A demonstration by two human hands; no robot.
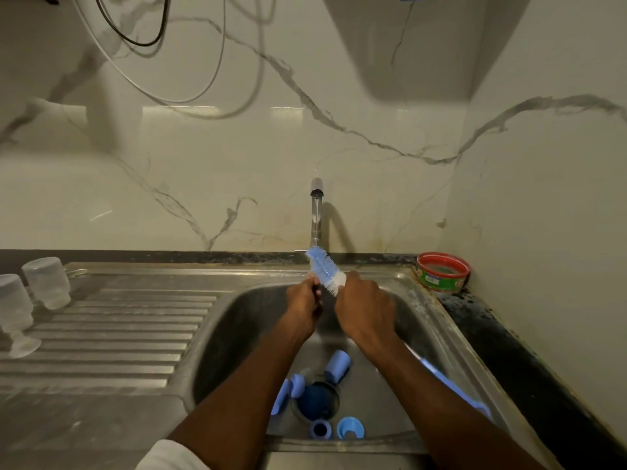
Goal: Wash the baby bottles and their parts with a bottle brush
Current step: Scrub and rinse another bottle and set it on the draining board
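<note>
Sink basin (424, 320): bottle parts (337, 366) inside by drain (315, 400). Drainboard (129, 320) left, bearing two bottles (47, 283). Tap (317, 212) behind. Tin (442, 271) right.

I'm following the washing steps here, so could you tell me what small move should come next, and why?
Probably work the bottle brush against whatever small item the left hand holds; the right hand grips the brush under the tap, beside it.

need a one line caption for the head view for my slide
Right hand holds a bottle brush under the tap, left hand beside it, blue parts in the sink.
</note>
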